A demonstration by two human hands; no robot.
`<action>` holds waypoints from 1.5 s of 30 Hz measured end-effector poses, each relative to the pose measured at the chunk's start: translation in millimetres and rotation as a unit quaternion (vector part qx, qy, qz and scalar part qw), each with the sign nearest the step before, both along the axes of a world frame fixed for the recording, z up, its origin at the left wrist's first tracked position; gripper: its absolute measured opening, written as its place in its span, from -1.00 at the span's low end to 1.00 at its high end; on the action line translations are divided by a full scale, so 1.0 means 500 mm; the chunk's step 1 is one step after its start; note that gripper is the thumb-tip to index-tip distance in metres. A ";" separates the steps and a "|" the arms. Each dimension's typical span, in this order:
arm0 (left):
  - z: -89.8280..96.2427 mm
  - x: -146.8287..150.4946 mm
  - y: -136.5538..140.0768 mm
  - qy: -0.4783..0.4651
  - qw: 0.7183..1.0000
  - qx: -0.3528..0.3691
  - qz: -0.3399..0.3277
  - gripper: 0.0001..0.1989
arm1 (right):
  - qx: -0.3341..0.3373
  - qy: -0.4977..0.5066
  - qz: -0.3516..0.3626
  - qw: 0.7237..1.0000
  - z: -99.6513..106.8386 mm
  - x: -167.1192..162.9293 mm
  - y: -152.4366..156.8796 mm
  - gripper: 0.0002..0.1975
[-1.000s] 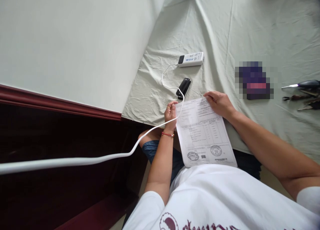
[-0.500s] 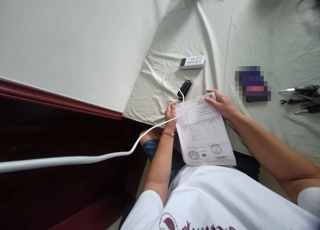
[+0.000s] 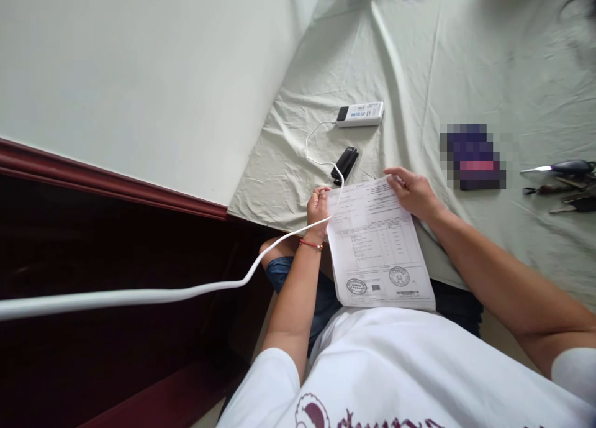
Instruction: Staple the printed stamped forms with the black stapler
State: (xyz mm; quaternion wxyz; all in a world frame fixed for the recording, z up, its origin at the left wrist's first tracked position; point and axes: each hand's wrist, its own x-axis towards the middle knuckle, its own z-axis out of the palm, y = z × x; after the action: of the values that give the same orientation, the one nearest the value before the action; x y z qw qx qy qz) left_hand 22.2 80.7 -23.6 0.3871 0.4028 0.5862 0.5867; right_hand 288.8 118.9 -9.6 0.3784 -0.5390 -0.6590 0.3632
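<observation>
"So, what lies ahead?"

"A tabletop under pale cloth (image 3: 414, 99). Over its near edge, a printed sheet (image 3: 367, 229) slopes down, its lower edge by the white shirt (image 3: 395, 353)."

"And the hands?"

"The right hand (image 3: 412, 191) has fingers at the sheet's far right corner; whether they pinch it, I can't tell. The left hand (image 3: 317, 209) is clamped on its upper left edge. Beyond lies a white power bank (image 3: 365, 113); nearer, a black stapler (image 3: 344, 164)."

"Handling advice?"

"Grip lightly, level both corners, and guide the white cable (image 3: 139, 298) clear of the print."
</observation>
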 end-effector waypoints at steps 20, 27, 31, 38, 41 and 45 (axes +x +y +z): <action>0.065 0.039 -0.180 -0.233 0.943 -0.162 -0.173 -0.42 | -0.368 0.306 0.009 0.878 0.049 0.029 -0.139 -0.86; 0.084 0.046 -0.212 -0.263 0.939 -0.179 -0.134 -0.40 | -0.408 0.350 -0.024 0.843 0.080 -0.003 -0.152 -0.88; 0.074 0.052 -0.210 -0.256 0.935 -0.206 -0.134 -0.39 | -0.418 0.348 -0.034 0.839 0.081 0.005 -0.162 -0.83; 0.058 0.046 -0.194 -0.208 0.940 -0.231 -0.138 -0.39 | -0.168 0.097 -0.039 0.980 0.075 0.048 -0.121 -0.56; 0.065 0.049 -0.184 -0.185 0.941 -0.230 -0.167 -0.39 | 0.076 -0.115 -0.069 0.988 0.095 0.039 -0.055 -0.43; 0.076 0.058 -0.174 -0.162 0.940 -0.231 -0.191 -0.40 | 0.107 -0.257 0.071 0.958 0.124 -0.007 0.024 -0.51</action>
State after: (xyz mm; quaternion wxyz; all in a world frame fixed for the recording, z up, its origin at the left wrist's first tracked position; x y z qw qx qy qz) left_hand 51.2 -6.1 14.6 0.6642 0.3064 0.5472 0.4070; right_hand 285.2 130.9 52.2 0.2247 -0.5228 -0.8054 0.1658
